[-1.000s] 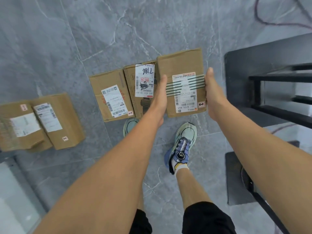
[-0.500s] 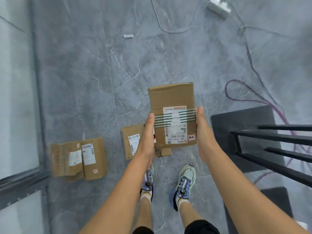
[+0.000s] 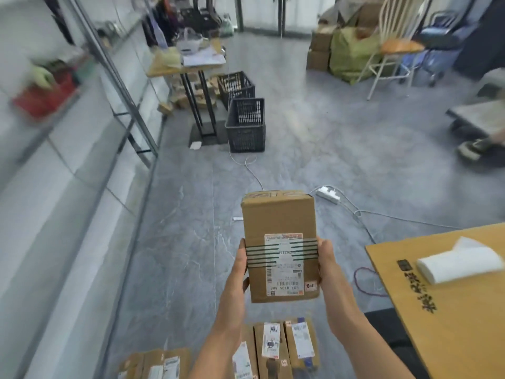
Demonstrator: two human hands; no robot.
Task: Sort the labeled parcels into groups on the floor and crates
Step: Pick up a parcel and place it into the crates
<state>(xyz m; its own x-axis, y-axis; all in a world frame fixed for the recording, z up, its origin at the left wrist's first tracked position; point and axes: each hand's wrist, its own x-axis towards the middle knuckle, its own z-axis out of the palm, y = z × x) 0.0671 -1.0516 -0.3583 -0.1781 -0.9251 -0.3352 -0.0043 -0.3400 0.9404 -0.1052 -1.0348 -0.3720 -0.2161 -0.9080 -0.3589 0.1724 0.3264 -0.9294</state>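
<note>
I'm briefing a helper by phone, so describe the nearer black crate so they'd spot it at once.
Follow the glass wall on the left to the small table on black legs. Two black slatted crates stand on the floor beside its base. Yours is the nearer crate, in front of the far crate, with a white cable trailing from its foot.

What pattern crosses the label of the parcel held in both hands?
Thin dark parallel stripes cross the label on the parcel; clearest in the head view.

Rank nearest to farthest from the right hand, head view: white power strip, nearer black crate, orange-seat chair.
From the right hand:
1. white power strip, floor just ahead.
2. nearer black crate, ahead-left.
3. orange-seat chair, far back right.
</note>
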